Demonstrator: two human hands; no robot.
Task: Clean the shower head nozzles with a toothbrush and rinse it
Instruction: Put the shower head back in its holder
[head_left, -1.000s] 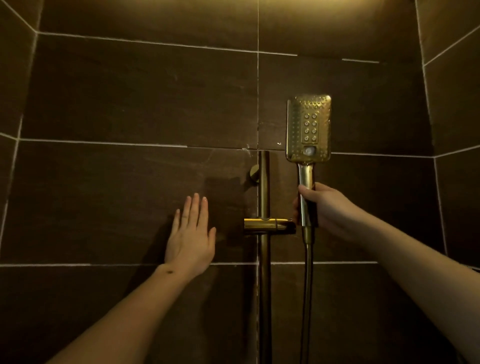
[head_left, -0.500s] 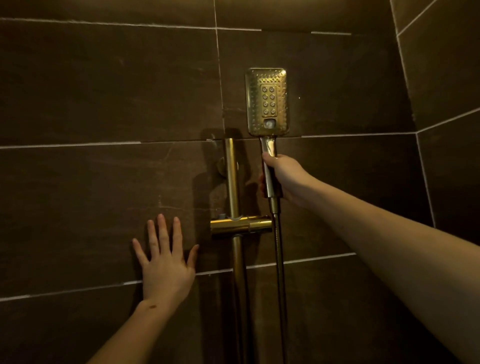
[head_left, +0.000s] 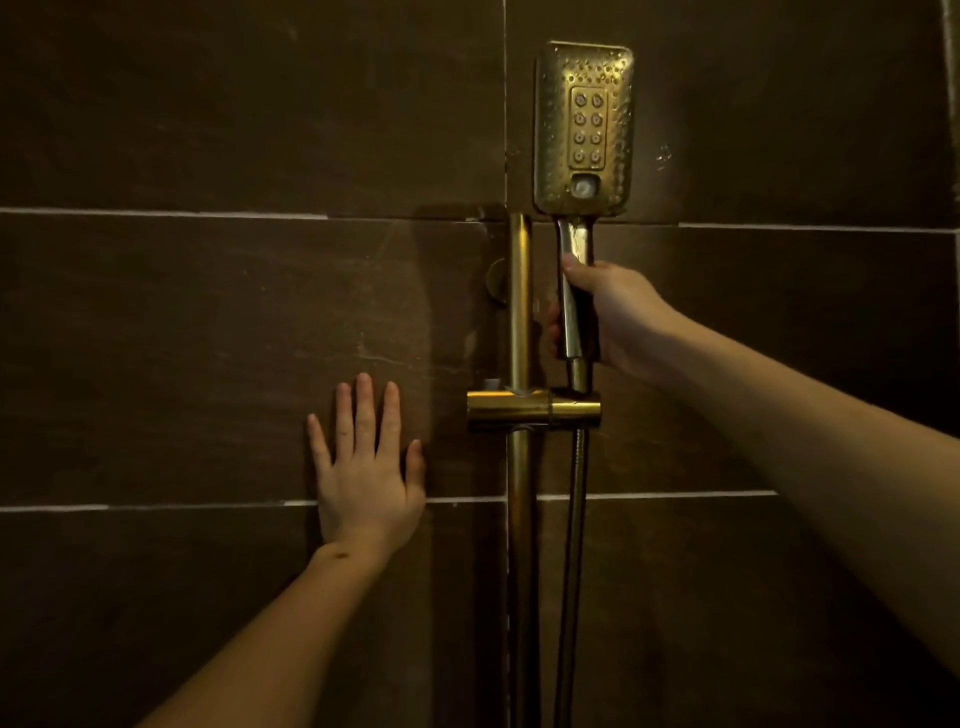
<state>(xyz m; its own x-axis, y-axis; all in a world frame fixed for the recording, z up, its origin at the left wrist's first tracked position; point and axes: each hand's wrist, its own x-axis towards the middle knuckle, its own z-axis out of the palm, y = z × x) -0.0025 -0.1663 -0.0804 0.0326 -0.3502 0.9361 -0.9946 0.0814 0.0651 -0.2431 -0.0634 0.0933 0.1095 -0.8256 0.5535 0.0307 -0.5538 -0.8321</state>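
Note:
A gold rectangular shower head (head_left: 584, 127) stands upright with its nozzle face toward me, wet with droplets. My right hand (head_left: 610, 317) is wrapped around its handle, just above the gold holder bracket (head_left: 532, 409) on the vertical rail (head_left: 519, 312). The base of the handle sits at the bracket. The hose (head_left: 571, 571) hangs straight down from it. My left hand (head_left: 363, 467) lies flat on the dark wall tile, fingers spread, left of the rail. No toothbrush is in view.
Dark brown wall tiles (head_left: 208, 338) with pale grout lines fill the view. A side wall meets the back wall at the far right (head_left: 950, 104). A round rail mount (head_left: 497, 280) sits on the wall beside the rail.
The shower head and my right hand have come down to the bracket. My left hand stays flat on the tile. The view has shifted closer to the wall.

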